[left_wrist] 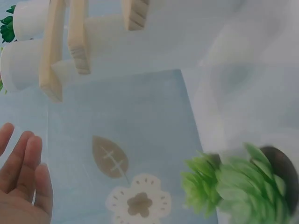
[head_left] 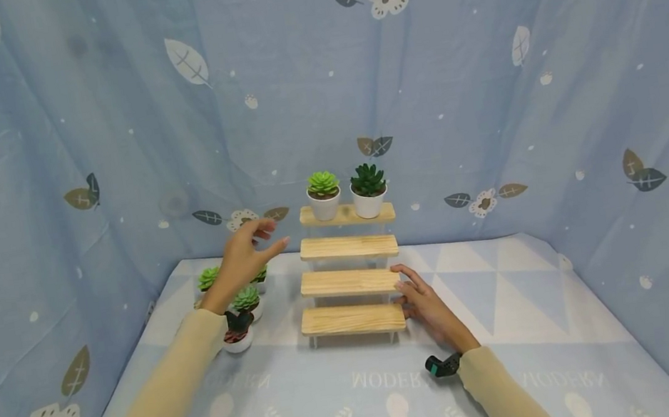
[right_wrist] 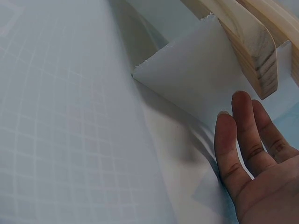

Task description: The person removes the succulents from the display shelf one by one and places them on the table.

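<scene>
Head view had the left hand (head_left: pixel 245 254) loose and empty, left of the wooden stand (head_left: pixel 351 274), blocking some of about four floor pots (head_left: pixel 237 331). Right hand (head_left: pixel 424 304), fingers straight, touched the stand's right end. Four steps, two pots (head_left: pixel 324 195) on top

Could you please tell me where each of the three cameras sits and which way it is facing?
Head: worn on the head, looking forward and down at the stepped shelf; both sleeves, left hand and right hand show.
Left wrist: beside the open left hand, facing the shelf's end and a succulent.
Right wrist: low beside the right hand, facing the shelf's side panel.
All three views share the shelf.
</scene>
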`<state>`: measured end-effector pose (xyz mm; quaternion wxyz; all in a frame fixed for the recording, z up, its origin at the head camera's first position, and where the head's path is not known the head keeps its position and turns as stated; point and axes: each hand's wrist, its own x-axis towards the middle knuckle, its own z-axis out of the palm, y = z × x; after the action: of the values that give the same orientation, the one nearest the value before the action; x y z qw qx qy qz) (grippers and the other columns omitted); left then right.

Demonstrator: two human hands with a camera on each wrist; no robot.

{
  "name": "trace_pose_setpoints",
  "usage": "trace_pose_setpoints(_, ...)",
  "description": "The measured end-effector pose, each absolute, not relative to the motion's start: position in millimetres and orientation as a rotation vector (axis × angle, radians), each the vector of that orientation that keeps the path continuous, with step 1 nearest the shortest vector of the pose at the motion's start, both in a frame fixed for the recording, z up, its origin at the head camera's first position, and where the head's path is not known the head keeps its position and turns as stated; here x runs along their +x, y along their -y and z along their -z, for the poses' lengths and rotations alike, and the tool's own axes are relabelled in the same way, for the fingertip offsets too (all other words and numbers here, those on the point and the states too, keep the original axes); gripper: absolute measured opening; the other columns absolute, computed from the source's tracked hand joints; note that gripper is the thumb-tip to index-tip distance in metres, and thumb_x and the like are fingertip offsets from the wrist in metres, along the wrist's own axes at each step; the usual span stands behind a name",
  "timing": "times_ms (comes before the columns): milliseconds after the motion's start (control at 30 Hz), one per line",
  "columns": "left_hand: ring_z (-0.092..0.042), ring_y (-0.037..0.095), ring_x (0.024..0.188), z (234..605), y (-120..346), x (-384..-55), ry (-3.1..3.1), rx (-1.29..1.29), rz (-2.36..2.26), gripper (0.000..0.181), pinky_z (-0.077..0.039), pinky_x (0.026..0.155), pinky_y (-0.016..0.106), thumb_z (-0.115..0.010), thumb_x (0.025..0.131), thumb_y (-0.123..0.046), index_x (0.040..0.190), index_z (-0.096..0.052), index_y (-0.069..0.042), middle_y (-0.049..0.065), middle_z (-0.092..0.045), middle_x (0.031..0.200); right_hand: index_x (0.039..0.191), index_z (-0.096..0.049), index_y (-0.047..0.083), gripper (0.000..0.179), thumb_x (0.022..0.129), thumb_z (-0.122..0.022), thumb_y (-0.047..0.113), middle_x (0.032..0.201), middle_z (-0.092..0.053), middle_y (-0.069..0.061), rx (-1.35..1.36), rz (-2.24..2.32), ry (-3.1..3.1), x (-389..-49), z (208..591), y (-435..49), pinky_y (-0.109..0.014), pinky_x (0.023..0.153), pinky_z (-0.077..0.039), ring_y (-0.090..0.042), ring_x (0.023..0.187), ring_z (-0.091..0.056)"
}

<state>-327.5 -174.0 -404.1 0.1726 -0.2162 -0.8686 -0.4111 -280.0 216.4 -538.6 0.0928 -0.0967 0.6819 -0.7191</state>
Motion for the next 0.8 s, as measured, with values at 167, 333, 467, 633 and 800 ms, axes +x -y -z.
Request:
trace_pose_setpoints(167,-0.062,0.028,0.11,400.2,163.0,-336.8,2.397,-0.68,1.206,0.056,-0.05,0.094,0.05,-0.076,0.095,-0.041,0.138,-0.06,-0.009,0.014,-0.063,0.128,0.151,-0.045,0.035,0.048,0.106,-0.058,0.044,0.135,-0.053,-0.016,-0.269,2.138,-2.02,-279.5,538.6,-216.1,-0.037,0.073,-0.054,-0.026,0.101,-0.063)
trace_pose_setpoints(333,-0.061,0.03,0.112,397.3,153.0,-344.6,2.372,-0.671,1.319,0.06,-0.049,0.097,0.053,-0.075,0.094,-0.047,0.139,-0.06,-0.01,0.013,-0.063,0.13,0.151,-0.045,0.035,0.049,0.105,-0.06,0.044,0.137,-0.052,-0.016,-0.262,2.143,-2.012,-280.2,537.5,-216.3,-0.038,0.073,-0.054,-0.026,0.102,-0.063)
trace_pose_setpoints(467,-0.06,0.032,0.115,396.2,146.4,-349.5,2.368,-0.619,1.425,0.064,-0.048,0.098,0.049,-0.075,0.093,-0.049,0.142,-0.057,-0.011,0.015,-0.061,0.132,0.152,-0.044,0.034,0.051,0.105,-0.06,0.044,0.138,-0.051,-0.016,-0.277,2.142,-2.008,-280.7,537.4,-216.1,-0.038,0.074,-0.054,-0.027,0.103,-0.063)
trace_pose_setpoints(633,-0.059,0.028,0.116,395.7,136.5,-356.7,2.375,-0.579,1.472,0.067,-0.048,0.098,0.044,-0.074,0.094,-0.05,0.145,-0.054,-0.013,0.012,-0.061,0.131,0.153,-0.042,0.033,0.051,0.106,-0.058,0.043,0.137,-0.051,-0.016,-0.281,2.14,-2.008,-279.6,538.7,-216.2,-0.038,0.073,-0.054,-0.026,0.101,-0.062)
trace_pose_setpoints(800,-0.056,0.032,0.121,395.9,126.7,-361.3,2.359,-0.584,1.523,0.067,-0.047,0.1,0.046,-0.075,0.094,-0.047,0.147,-0.052,-0.012,0.015,-0.059,0.133,0.152,-0.044,0.034,0.051,0.105,-0.06,0.044,0.136,-0.053,-0.015,-0.261,2.151,-2.007,-280.3,539.5,-215.2,-0.038,0.073,-0.054,-0.026,0.1,-0.063)
